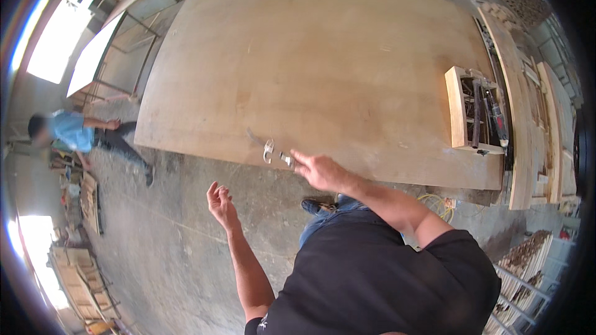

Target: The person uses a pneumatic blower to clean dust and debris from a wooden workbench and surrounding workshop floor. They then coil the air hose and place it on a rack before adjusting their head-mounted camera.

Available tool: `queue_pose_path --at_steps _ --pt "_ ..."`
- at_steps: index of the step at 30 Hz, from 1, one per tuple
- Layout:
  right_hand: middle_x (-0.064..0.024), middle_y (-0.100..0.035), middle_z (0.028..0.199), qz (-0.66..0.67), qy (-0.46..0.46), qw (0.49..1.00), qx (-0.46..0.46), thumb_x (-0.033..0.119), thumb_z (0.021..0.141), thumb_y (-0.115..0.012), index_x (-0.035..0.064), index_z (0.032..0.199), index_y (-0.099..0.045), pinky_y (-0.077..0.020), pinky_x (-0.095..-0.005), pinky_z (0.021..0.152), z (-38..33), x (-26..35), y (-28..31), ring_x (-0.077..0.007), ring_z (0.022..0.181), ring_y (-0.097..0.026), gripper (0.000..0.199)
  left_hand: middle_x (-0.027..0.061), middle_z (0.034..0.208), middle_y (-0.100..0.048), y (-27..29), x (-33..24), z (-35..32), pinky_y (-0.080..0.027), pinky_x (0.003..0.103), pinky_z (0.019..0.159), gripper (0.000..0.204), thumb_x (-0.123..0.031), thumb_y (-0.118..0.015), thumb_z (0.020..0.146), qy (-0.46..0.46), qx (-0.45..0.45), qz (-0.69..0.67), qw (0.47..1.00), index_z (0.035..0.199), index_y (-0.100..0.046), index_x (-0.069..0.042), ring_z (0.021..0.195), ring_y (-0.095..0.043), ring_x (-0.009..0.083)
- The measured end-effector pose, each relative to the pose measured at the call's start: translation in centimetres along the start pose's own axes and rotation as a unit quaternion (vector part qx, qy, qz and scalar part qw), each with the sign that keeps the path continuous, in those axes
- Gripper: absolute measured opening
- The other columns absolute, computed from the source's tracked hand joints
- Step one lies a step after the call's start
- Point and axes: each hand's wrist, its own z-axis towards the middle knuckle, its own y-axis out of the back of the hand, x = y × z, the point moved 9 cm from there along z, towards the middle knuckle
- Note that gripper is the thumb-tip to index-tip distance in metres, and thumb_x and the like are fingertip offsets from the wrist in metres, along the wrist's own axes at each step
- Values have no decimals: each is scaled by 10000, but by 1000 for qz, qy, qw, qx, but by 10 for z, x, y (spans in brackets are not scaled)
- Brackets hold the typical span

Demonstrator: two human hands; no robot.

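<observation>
My right hand [321,172] is closed around the end of a slim metal hand tool [287,159], over the near edge of the large wooden board. Its index finger stretches along the tool. A pale hooked metal part [268,150] and a thin, slightly curved strip [254,136] show beyond the fingers, in line with the tool; I cannot make out its exact kind. My left hand [222,203] hangs over the concrete floor, off the board's near edge. Its fingers are loosely bent and apart, and nothing shows in it.
The large wooden board [323,62] stretches out before me. On its right side stands a wooden tool box [457,108] with several tools, beside long planks [506,105]. At the left a person in a blue shirt [71,130] walks near a metal-framed table [96,56].
</observation>
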Motion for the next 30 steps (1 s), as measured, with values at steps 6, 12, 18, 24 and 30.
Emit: queue_pose_path --at_steps 6,12,18,24,30 --pt "-163 -689 901 -64 -162 901 -398 214 987 -579 13 1017 -603 -522 -444 721 70 -170 221 -300 860 -670 205 82 1089 -679 15 -15 101 -547 296 762 336 -122 -631 989 -73 50 121 989 1315 -620 -42 962 -649 156" --pt "-89 -567 790 -236 -288 714 -593 292 1024 -517 47 1059 -585 -439 -407 610 -30 -282 417 -158 717 -539 257 144 1214 -685 -32 -38 201 -565 352 870 360 -100 -664 969 -130 110 172 970 1326 -630 -64 1124 -669 240" --pt "-194 -728 1132 -83 -101 975 -181 213 972 -632 21 1392 -563 -555 -450 835 222 -112 184 -324 1041 -704 467 170 1371 -593 -31 -42 295 -436 460 1089 478 -140 -693 919 -216 60 364 904 1379 -577 -76 1318 -531 363" --pt "-278 -692 1008 -61 -4 977 203 241 954 -612 40 1445 -517 -544 -539 779 359 74 -110 -458 940 -680 538 154 1580 -378 -8 33 429 -280 538 1195 617 -344 -572 991 -122 3 525 843 1538 -391 -123 1503 -299 338" --pt "-247 -704 975 -20 -8 988 -152 200 974 -603 22 1111 -618 -534 -510 696 525 -25 -35 -440 888 -684 226 144 1618 -341 -10 62 506 -201 569 1223 620 -459 -476 1031 -152 30 541 827 1559 -374 -151 1531 -246 334"
